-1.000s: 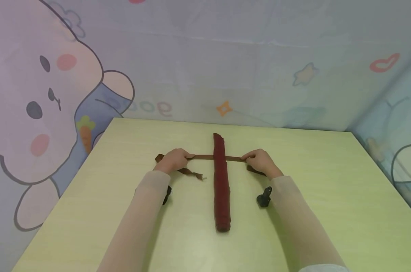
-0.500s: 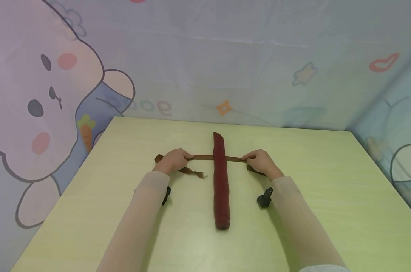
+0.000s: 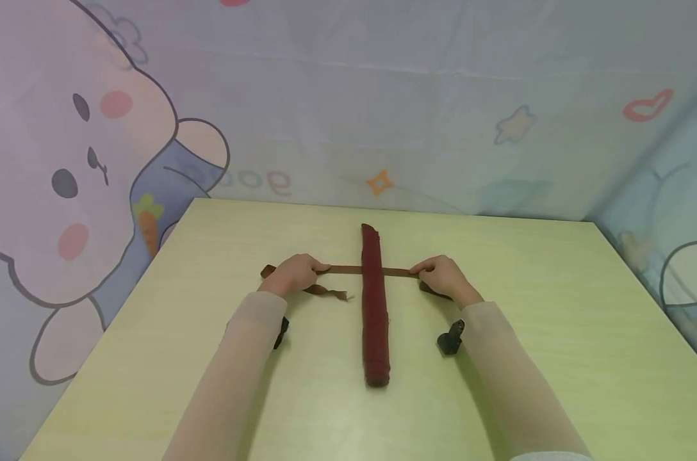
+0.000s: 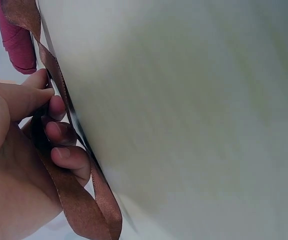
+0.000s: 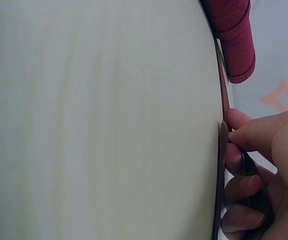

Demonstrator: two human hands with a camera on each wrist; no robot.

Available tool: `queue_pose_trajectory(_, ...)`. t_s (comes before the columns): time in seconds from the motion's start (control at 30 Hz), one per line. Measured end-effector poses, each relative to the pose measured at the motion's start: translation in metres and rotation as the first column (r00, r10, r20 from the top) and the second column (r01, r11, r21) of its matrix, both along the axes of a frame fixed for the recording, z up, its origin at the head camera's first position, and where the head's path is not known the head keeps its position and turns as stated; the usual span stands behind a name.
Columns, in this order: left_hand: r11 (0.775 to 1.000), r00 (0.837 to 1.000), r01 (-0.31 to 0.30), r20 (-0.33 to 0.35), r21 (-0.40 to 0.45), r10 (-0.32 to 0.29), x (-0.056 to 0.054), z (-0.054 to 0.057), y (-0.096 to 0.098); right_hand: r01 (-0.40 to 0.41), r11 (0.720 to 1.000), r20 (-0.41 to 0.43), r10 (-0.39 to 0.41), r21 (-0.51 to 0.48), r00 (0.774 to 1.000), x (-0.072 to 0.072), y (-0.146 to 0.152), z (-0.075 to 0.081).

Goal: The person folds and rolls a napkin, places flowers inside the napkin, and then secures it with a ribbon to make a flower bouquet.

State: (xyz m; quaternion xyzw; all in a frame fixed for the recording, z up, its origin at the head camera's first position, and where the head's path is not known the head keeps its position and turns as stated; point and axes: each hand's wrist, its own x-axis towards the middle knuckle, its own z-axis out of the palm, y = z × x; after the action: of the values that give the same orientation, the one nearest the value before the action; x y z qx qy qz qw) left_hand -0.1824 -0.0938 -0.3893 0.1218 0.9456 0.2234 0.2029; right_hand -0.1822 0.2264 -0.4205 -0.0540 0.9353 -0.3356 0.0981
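A dark red cloth roll (image 3: 375, 320) lies lengthwise on the table, pointing away from me. A brown ribbon (image 3: 345, 269) runs crosswise at the roll's far half and passes beneath it. Left of the roll, my left hand (image 3: 295, 274) pinches the ribbon between thumb and fingers; in the left wrist view its loose length (image 4: 76, 200) loops past the curled fingers. On the other side my right hand (image 3: 442, 276) pinches the ribbon's right part, and in the right wrist view a dark stretch of it runs through the palm. The roll's end (image 5: 238, 60) shows above that hand.
The pale wooden table (image 3: 556, 333) meets a cartoon-printed cloth backdrop (image 3: 348, 115) at its far edge. A frayed ribbon tail (image 3: 328, 292) lies between my left hand and the roll. Small black wrist devices (image 3: 450, 339) sit by both sleeves.
Both hands keep their pinch on the ribbon and stay nearly still. The ribbon's crossing sits very slightly nearer to me along the roll. The head view has shifted a little.
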Motion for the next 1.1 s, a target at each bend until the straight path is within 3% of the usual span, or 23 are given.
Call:
queue_pose_trajectory(0.3,1.000,1.000,0.008,0.008,0.000,-0.008,0.001,-0.003,-0.001,0.003,1.000,0.004,-0.003,-0.007,1.000,0.004,0.001,-0.002)
queue_pose_trajectory(1.1,0.996,0.998,0.069,0.017,-0.057,-0.068,0.012,0.002,0.002,-0.049,0.999,-0.023,0.049,-0.010,0.999,0.018,0.006,-0.003)
